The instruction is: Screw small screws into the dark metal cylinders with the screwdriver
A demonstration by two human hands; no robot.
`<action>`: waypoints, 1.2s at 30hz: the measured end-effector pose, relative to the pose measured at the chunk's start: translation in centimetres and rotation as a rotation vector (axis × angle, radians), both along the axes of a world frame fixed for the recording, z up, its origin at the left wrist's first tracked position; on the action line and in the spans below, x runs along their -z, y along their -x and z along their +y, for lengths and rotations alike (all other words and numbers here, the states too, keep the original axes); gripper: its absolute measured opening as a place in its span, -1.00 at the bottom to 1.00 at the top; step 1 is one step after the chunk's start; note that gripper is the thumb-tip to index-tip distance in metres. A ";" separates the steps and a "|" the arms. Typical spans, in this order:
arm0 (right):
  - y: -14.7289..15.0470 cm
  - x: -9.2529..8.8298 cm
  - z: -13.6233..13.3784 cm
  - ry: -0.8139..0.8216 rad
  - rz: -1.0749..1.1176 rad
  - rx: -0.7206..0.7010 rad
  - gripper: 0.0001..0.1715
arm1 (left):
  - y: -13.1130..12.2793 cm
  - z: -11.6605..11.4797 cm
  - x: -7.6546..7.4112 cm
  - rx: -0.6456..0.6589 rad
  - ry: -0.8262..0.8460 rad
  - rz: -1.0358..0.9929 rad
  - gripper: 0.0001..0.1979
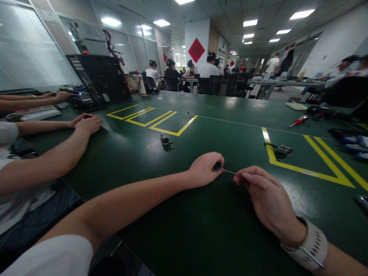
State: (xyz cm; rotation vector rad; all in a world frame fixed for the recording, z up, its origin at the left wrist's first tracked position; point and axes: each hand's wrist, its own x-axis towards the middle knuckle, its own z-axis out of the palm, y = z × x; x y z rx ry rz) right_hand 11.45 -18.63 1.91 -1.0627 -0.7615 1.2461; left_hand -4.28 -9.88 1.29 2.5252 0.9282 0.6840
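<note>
My left hand [202, 170] is closed around a small round metal part [217, 166] whose hollow end faces right. In my right hand [266, 195] a thin metal rod [230, 171] is pinched between thumb and fingers. The rod's far tip reaches the opening of the round part; how deep it goes I cannot tell. Both hands are just above the green table [184, 230]. A dark metal fitting [165, 140] lies beyond my left hand, with tiny pieces beside it. Farther right, a dark metal piece with a stem [283, 149] rests inside a yellow-taped area.
Yellow tape outlines [179, 134] mark the table. A red-handled screwdriver [299, 121] and blue-handled tools [355, 147] lie at the right. On my left, a co-worker's hands [87, 123] are over the table. A black open-frame case [100, 78] stands at the back left.
</note>
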 end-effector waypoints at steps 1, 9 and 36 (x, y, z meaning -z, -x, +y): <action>0.0 0.0 0.0 -0.003 -0.002 0.002 -0.92 | 0.0 0.0 0.0 -0.002 -0.001 0.001 -0.91; -0.2 0.2 0.2 -0.010 -0.012 0.033 -0.93 | -0.1 -0.1 0.0 -0.020 -0.004 0.000 -0.89; -0.5 -0.1 0.3 -0.004 -0.064 0.114 -0.97 | -0.2 -0.3 -0.3 -0.118 -0.045 0.203 -0.93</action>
